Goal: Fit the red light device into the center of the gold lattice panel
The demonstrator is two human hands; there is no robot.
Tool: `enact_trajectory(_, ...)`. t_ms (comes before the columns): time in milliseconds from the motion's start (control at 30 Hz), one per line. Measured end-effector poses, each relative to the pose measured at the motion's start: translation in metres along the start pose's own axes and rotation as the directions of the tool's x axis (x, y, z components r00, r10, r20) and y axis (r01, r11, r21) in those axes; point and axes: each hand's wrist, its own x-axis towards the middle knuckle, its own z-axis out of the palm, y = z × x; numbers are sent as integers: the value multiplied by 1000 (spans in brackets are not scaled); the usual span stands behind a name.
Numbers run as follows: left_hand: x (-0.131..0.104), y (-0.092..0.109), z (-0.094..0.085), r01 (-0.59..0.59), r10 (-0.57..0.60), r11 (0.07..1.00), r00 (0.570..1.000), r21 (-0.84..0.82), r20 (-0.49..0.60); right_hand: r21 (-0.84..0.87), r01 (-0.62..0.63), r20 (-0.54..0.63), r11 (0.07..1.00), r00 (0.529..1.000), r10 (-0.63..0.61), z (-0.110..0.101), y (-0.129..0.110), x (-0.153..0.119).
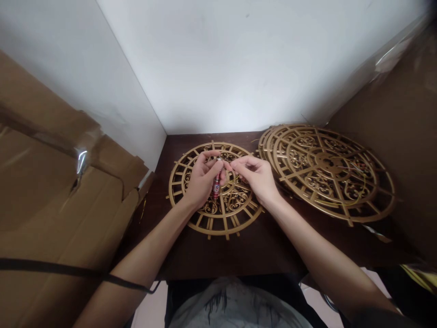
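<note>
My left hand [202, 177] is closed round a small red battery [216, 187], whose lower end with a printed label sticks out below the fingers. Close beside it, my right hand [255, 176] has thumb and fingers pinched together; what is between them is too small to make out. Both hands are over a round gold openwork clock frame [225, 223] with scrollwork inside, which lies flat on the dark table. A thin yellow wire [236, 178] shows near the right fingertips.
More gold clock frames [372, 207] lie stacked to the right, with yellow wire [363, 191] across the top one. Cardboard [85, 209] stands along the left, and a white wall [259, 68] closes the back. A black cord [78, 272] crosses by my left forearm.
</note>
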Motion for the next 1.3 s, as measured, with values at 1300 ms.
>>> enact_trajectory(1300,-2,0,2,-55,63,983,997,174,-44,-46,77,49,996,996,-75,3,-5,-2)
